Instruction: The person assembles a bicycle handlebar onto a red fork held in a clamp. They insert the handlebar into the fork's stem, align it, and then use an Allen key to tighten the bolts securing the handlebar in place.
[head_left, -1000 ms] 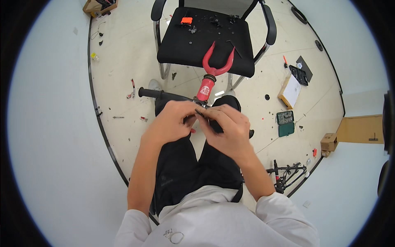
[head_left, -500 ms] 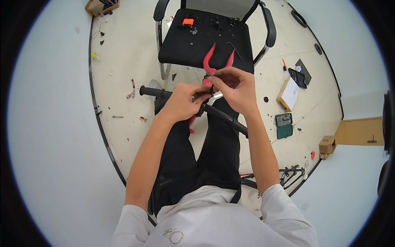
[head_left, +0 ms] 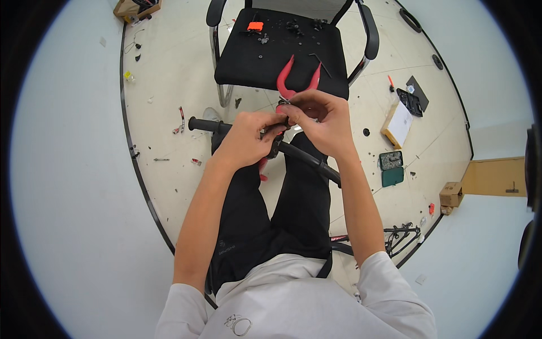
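My left hand [head_left: 244, 140] and my right hand [head_left: 326, 123] meet over my knees, fingertips nearly touching. Both are closed in a pinch at a small dark part [head_left: 287, 121], mostly covered by the fingers, so its kind stays unclear. A thin metallic piece [head_left: 284, 100] sticks out by the right fingertips; I cannot tell if it is held. Below the hands a black handlebar [head_left: 307, 159] with rubber grips slants across my thighs. A red forked part [head_left: 285, 79], shaped like a bicycle fork, extends beyond the hands with its two curved prongs against the chair seat.
A black chair [head_left: 248, 72] in front carries an orange piece [head_left: 255, 26], a hex key [head_left: 322, 65] and small hardware. On the floor to the right lie a green case [head_left: 392, 177], a black tool case [head_left: 410, 103] and a white-topped box [head_left: 397, 125]. A bicycle frame [head_left: 401, 240] lies behind my right arm.
The right fingers have shifted slightly, and the thin metallic piece now shows beside them. Both hands stay at the same spot above the handlebar. The whole view has tilted slightly.
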